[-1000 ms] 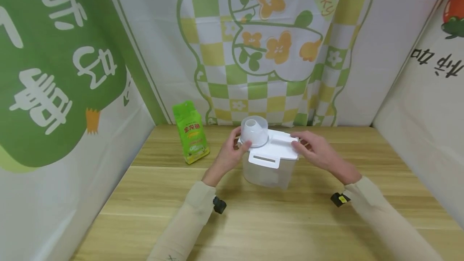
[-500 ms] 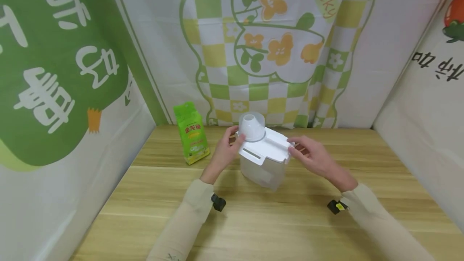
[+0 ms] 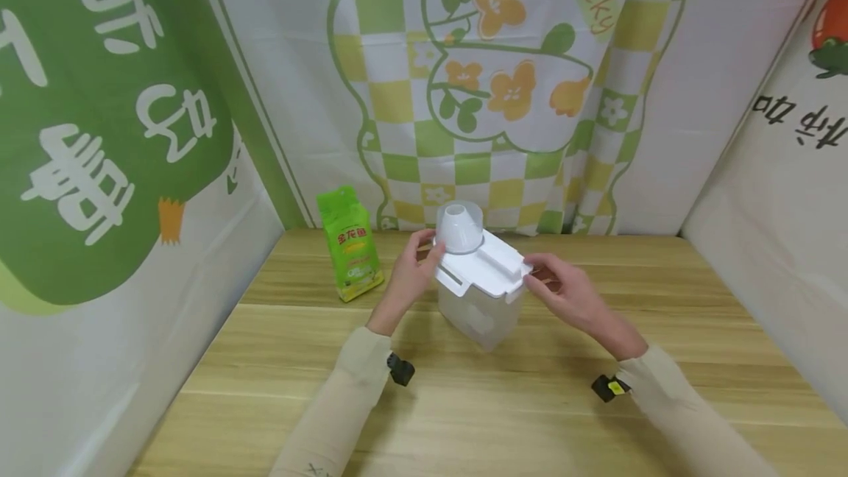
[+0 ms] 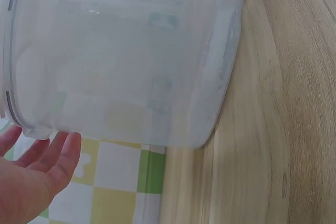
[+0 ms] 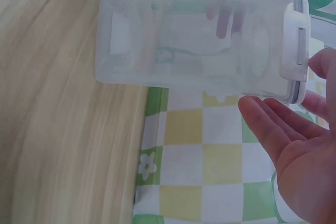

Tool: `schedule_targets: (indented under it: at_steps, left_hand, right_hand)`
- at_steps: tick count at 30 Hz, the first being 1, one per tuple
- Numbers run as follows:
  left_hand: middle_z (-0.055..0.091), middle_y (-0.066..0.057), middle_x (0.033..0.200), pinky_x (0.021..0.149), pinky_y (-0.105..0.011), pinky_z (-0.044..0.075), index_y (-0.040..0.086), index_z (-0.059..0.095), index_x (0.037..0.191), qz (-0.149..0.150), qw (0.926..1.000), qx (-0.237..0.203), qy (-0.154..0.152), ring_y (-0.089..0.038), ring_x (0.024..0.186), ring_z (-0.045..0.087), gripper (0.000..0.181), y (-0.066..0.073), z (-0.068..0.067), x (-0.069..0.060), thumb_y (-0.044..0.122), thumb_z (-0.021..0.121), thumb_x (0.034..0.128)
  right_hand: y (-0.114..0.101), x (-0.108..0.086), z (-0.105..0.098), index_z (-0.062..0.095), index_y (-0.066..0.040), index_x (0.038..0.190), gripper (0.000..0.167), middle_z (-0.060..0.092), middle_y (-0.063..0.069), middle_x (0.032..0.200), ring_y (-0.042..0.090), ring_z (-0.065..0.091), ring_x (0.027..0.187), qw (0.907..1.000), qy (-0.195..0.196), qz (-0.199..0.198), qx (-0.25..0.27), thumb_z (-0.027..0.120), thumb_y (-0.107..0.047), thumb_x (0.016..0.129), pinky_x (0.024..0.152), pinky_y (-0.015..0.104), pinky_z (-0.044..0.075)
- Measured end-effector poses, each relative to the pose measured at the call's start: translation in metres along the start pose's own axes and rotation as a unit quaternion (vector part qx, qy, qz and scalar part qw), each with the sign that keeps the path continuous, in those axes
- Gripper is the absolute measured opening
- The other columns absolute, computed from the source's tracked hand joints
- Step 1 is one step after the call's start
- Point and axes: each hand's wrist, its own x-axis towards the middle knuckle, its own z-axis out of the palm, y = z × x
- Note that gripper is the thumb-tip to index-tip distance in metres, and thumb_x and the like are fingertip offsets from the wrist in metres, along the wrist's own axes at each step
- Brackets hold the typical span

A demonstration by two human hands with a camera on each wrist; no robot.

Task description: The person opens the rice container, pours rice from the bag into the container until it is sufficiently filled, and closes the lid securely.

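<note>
A translucent plastic storage container stands on the table in the head view, its white lid on top. On the lid's left part sits a clear measuring cup with a white cone inside. My left hand grips the lid's left end beside the cup, and some fingers are hidden behind it. At the opposite end, my right hand holds the lid's edge between thumb and fingers. In the right wrist view, a white latch lies near the thumb. The container's walls look see-through from the left wrist.
A green printed bag stands upright to the left of the container. Behind the wooden table hangs a checkered curtain. Printed cloth walls border both sides.
The container has turned, its right end swinging towards me while the left end shifts slightly back. Both hands have moved with it, and the green bag stays in place.
</note>
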Motion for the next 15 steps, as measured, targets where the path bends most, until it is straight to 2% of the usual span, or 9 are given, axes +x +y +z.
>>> schedule_targets:
  at_steps: [3,10,15]
  left_hand:
    - [0.051,-0.015,0.142,0.095,-0.046,0.054,0.013,0.047,0.138,-0.006,1.0000,-0.001,0.004,-0.037,0.123,0.057,0.044,0.001,0.001,0.001,0.033,0.056,0.0994]
    - [0.054,-0.014,0.140,0.093,-0.045,0.055,0.012,0.051,0.134,-0.020,0.9992,-0.006,0.035,-0.037,0.119,0.059,0.042,0.001,0.005,0.002,0.034,0.057,0.0987]
    - [0.058,-0.013,0.135,0.091,-0.042,0.055,0.011,0.054,0.131,-0.024,0.9980,0.010,0.058,-0.033,0.114,0.063,0.040,0.000,0.007,0.004,0.036,0.054,0.0994]
  right_hand:
    - [0.000,-0.002,0.003,0.057,-0.002,0.118,0.026,0.069,0.013,0.103,0.018,0.068,0.091,0.9998,0.012,0.008,0.017,0.065,-0.008,0.094,0.071,0.024,0.059]
    - [0.002,-0.007,0.009,0.057,-0.003,0.107,0.016,0.071,0.014,0.096,0.006,0.067,0.082,0.9979,0.029,0.039,0.043,0.065,-0.009,0.094,0.068,0.023,0.057]
    - [0.003,-0.010,0.014,0.063,-0.001,0.105,0.012,0.070,0.017,0.095,0.006,0.069,0.080,0.9961,0.035,0.040,0.070,0.063,-0.007,0.095,0.068,0.022,0.058]
